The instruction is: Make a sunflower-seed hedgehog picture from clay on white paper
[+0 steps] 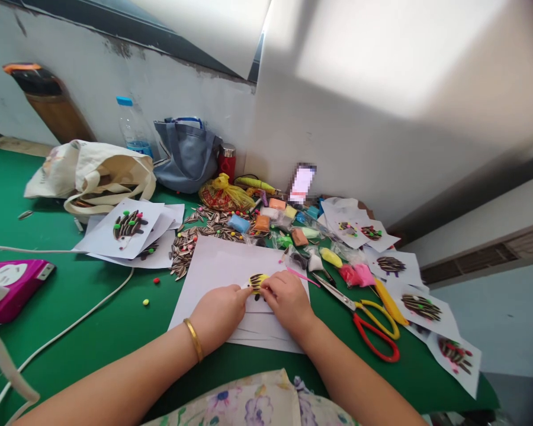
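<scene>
A small yellow clay shape studded with dark striped sunflower seeds (258, 281) lies on a white sheet of paper (217, 266). My left hand (222, 310) is closed, its index fingertip touching the left side of the clay; whether its fingers hold anything is hidden. From the right, my right hand (289, 300) pinches with thumb and fingers at the clay's edge. What sits in that pinch is too small to make out. More sheets lie under the top one.
Loose sunflower seeds (184, 251) and bagged coloured clay (262, 223) lie behind the paper. Scissors (359, 307) with red and yellow handles rest at right, near finished seed pictures (421, 307). A white cable (89, 310) crosses the left. A phone (302, 182) leans on the wall.
</scene>
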Action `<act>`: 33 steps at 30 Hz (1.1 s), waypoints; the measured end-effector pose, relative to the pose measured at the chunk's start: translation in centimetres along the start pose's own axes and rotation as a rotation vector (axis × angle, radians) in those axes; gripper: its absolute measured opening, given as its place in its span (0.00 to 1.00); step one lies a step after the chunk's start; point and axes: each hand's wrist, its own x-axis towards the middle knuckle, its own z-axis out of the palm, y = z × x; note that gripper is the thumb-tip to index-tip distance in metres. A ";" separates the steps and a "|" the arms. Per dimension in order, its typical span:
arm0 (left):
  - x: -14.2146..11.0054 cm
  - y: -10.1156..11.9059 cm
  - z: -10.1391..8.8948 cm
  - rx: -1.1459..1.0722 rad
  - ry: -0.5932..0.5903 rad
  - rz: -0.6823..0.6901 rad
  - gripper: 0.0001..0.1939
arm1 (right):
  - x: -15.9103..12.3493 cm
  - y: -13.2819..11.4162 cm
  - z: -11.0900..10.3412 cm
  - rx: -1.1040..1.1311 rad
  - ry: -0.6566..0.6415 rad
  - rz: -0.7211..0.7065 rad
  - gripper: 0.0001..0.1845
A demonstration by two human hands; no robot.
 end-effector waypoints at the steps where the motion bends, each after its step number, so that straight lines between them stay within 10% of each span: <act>1: 0.0 -0.1 -0.1 -0.009 0.004 -0.002 0.19 | 0.0 0.1 -0.1 0.015 0.005 0.004 0.03; 20: 0.8 -3.0 -1.4 -0.079 0.024 -0.120 0.20 | 0.5 3.2 -0.9 -0.188 0.054 0.163 0.28; 33: 0.6 -3.1 -1.8 -0.184 -0.003 -0.137 0.20 | -0.2 3.5 -1.3 -0.173 0.013 0.130 0.21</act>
